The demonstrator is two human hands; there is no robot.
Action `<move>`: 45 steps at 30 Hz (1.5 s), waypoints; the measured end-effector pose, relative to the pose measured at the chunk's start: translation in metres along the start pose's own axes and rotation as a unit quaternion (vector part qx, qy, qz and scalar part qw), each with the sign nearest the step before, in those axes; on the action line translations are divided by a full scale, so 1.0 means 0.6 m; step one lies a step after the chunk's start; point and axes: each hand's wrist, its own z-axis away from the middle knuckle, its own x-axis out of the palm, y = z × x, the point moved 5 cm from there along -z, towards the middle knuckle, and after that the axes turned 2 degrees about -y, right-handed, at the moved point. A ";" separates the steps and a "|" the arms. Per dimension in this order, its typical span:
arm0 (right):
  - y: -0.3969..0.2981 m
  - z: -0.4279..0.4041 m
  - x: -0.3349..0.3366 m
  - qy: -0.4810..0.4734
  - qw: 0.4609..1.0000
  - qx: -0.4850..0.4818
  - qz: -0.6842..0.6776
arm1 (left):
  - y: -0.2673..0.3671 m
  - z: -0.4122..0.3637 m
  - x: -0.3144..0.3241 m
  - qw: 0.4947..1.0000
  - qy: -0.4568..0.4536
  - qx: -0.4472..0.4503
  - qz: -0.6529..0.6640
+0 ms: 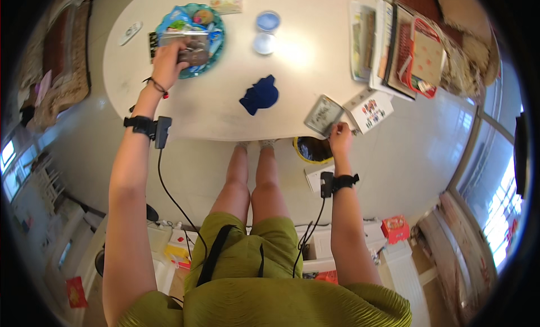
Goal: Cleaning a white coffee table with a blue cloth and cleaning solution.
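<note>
My left hand (pixel 168 63) grips a clear plastic pack with brown contents (pixel 195 53) above a teal scalloped tray (pixel 222 36). Blue packets and a round item lie in the tray, partly hidden by the pack. At the table's front right edge, my right hand (pixel 341 138) has its fingers curled beside a flat grey case (pixel 324 115) and a white printed box (pixel 371 112). Whether those fingers hold something small cannot be made out. A dark blue cloth item (pixel 260 94) lies crumpled on the white table (pixel 211 112) between my hands.
Two small round containers, one a blue-topped tub (pixel 268 21), stand at mid-table. A white remote control (pixel 130 33) lies far left. Papers and books (pixel 379 44) and a red basket (pixel 408 80) are stacked at right. Under the front edge stands a yellow-rimmed bin (pixel 300 152).
</note>
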 end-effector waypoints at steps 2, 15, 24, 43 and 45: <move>-0.003 -0.004 -0.001 0.006 1.000 -0.011 -0.025 | 0.018 0.013 -0.007 0.993 0.095 -0.011 -0.062; -0.005 0.063 -0.019 -0.014 0.991 0.076 -0.106 | 0.314 0.114 0.238 0.986 -0.007 0.020 0.164; 0.062 0.111 -0.025 -0.014 0.983 0.104 -0.149 | 0.411 0.059 0.338 0.985 -0.079 -0.040 0.147; 0.064 0.153 -0.062 0.071 0.964 0.096 -0.239 | 0.485 0.088 0.390 0.912 -0.219 0.330 0.106; 0.029 0.120 -0.054 0.041 0.976 0.071 -0.200 | 0.416 0.132 0.336 0.926 -0.212 0.304 0.077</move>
